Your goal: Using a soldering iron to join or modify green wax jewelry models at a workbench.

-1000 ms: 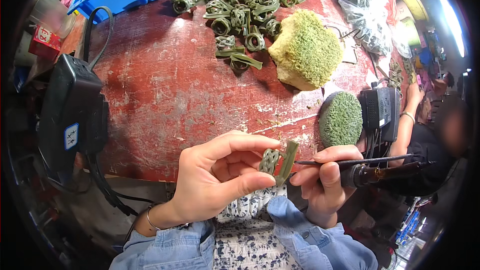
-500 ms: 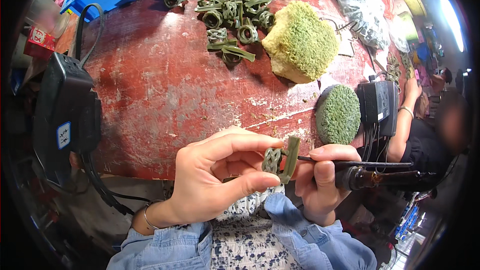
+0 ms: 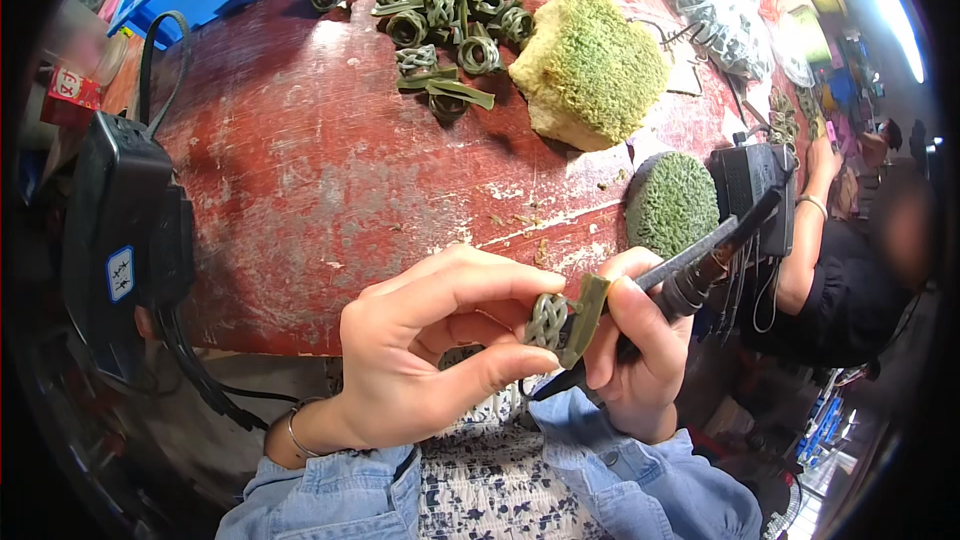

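My left hand (image 3: 430, 345) pinches a braided green ring (image 3: 547, 321) between thumb and fingertips, in front of my body. A flat olive-green strip (image 3: 585, 320) stands upright at the ring's right side and seems joined to it. Close on the right, my right hand (image 3: 640, 350) is closed around a dark pen-shaped tool (image 3: 690, 285), whose black tip (image 3: 556, 386) points down to the left beneath the strip. A second slim dark handle (image 3: 705, 248) lies along it in the same grip. Fingers hide where the two tools cross.
Many similar green rings (image 3: 440, 10) lie heaped on the worn red table (image 3: 300, 190). Beyond my hands sit a yellow-green crumbly block (image 3: 600, 65) and a green textured disc (image 3: 672, 205). Black boxes with cables (image 3: 125, 210) flank both sides. A co-worker's arm (image 3: 810, 230) is at right.
The tools in my right hand have swung from nearly level to a steep slant, with a black tip now showing low on the left. My left hand still holds the ring.
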Action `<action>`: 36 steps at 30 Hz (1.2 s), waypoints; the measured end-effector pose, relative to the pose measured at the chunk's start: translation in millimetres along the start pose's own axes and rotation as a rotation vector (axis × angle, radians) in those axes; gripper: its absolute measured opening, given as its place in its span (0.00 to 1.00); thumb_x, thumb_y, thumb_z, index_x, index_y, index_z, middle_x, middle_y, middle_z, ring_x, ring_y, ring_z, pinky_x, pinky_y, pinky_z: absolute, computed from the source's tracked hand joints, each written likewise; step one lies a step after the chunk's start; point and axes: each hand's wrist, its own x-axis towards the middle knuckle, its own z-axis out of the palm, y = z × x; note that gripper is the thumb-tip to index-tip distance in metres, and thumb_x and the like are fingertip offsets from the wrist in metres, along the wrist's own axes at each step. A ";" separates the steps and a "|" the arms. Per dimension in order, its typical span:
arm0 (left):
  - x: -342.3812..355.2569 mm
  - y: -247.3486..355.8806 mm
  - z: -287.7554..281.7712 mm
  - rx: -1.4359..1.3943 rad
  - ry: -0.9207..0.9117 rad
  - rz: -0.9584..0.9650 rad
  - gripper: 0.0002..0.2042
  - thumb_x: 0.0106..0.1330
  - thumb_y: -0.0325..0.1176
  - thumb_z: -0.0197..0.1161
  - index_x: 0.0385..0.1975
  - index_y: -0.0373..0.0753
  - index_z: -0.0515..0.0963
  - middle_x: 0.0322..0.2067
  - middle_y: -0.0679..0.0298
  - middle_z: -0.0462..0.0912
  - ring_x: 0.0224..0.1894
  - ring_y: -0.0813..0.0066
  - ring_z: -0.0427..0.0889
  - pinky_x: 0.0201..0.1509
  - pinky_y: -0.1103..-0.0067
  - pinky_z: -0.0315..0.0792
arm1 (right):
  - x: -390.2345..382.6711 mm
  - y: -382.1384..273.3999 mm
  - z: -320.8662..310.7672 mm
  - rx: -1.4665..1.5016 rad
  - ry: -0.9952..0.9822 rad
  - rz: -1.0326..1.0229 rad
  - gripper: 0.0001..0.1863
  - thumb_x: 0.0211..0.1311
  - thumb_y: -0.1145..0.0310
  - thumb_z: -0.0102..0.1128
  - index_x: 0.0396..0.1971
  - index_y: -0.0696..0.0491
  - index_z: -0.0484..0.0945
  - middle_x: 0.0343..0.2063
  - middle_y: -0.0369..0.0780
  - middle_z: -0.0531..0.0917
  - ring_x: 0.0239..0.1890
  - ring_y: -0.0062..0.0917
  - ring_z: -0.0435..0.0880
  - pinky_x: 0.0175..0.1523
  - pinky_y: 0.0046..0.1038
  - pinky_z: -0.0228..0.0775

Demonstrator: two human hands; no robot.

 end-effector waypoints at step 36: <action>2.4 0.8 4.7 0.087 0.011 -0.046 0.18 0.45 0.24 0.69 0.35 0.25 0.72 0.33 0.53 0.74 0.35 0.74 0.77 0.38 0.81 0.75 | -15.5 -12.7 -0.8 -0.190 0.073 -0.089 0.09 0.56 0.72 0.52 0.33 0.61 0.68 0.15 0.43 0.77 0.14 0.16 0.70 0.20 0.17 0.64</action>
